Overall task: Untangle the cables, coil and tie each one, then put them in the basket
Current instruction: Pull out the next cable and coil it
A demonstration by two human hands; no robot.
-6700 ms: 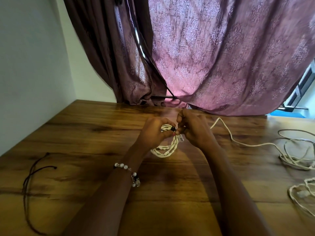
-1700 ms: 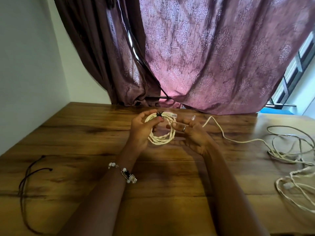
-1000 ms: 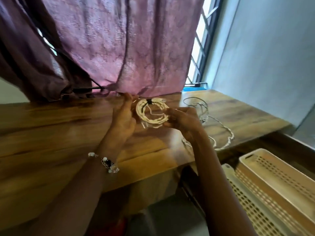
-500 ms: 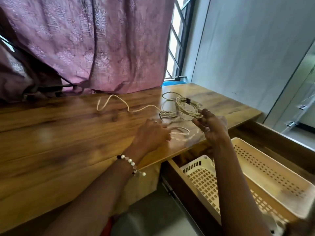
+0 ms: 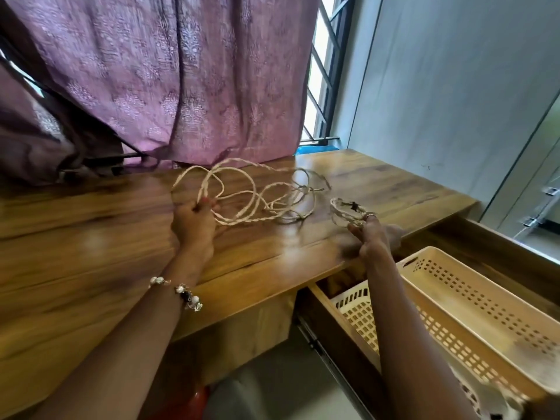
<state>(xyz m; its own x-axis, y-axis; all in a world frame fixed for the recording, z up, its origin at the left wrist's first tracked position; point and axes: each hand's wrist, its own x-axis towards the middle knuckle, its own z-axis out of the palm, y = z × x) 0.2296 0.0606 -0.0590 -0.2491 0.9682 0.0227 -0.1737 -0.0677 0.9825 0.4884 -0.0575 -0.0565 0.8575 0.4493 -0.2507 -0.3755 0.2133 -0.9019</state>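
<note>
Two hands working apart, left hand (image 5: pixel 194 225) gripping loose cream twisted cable (image 5: pixel 242 204) above brown wooden table (image 5: pixel 91 253), right hand (image 5: pixel 371 237) pinching small tied cream cable coil (image 5: pixel 345 210) near beige perforated plastic basket (image 5: pixel 472 313).

tied coil (image 5: pixel 347 212) in rt hand (image 5: pixel 371 237)

we see a glossy wooden table (image 5: pixel 91 262), a patterned purple cloth curtain (image 5: pixel 188 74), twisted cream braided cables (image 5: pixel 242 204), perforated beige plastic baskets (image 5: pixel 472 316) with a smooth finish, and a beaded bracelet (image 5: pixel 181 291).
</note>
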